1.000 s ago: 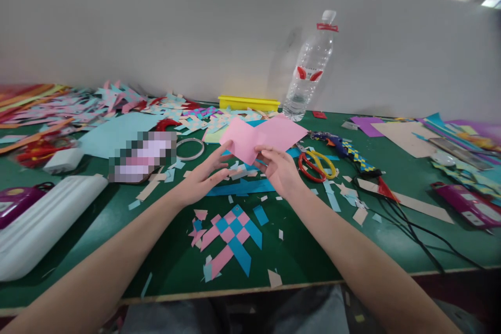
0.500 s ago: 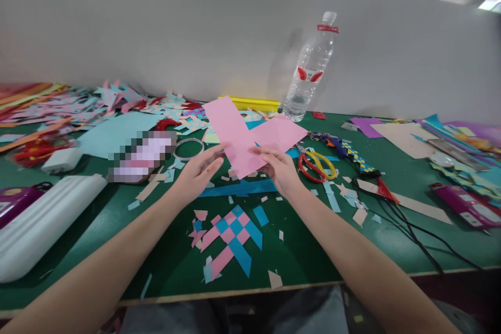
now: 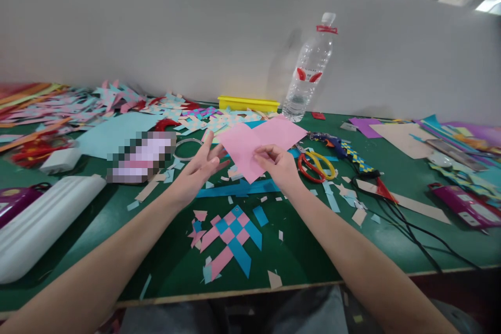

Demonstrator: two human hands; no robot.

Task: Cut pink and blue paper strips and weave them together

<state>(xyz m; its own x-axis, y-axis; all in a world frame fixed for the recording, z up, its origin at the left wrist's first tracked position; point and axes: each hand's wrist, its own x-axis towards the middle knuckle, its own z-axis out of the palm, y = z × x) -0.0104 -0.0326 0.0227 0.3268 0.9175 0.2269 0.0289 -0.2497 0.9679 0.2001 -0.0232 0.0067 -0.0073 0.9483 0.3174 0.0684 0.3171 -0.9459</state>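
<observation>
My right hand (image 3: 278, 164) pinches a strip of pink paper (image 3: 241, 148) by its near right edge, above the table. My left hand (image 3: 198, 169) is open beside the strip's left edge, fingers spread; whether a fingertip touches the paper I cannot tell. Behind the strip lies a larger pink sheet (image 3: 284, 133), partly covered by it. Beneath the hands is a blue paper strip (image 3: 238, 188). Nearer to me rests a woven pink and blue paper fish shape (image 3: 235, 229) with small scraps around it.
Scissors (image 3: 316, 166) with red and yellow handles lie right of my right hand. Behind them stands a clear plastic bottle (image 3: 309, 75). A phone (image 3: 143, 156), a tape ring (image 3: 188, 149) and a white case (image 3: 50, 227) are on the left. A purple box (image 3: 465, 204) sits right.
The pink strip has tilted down and away, looking shorter now. My left hand has let go or drawn back from its edge, fingers spreading. My right hand keeps its pinch.
</observation>
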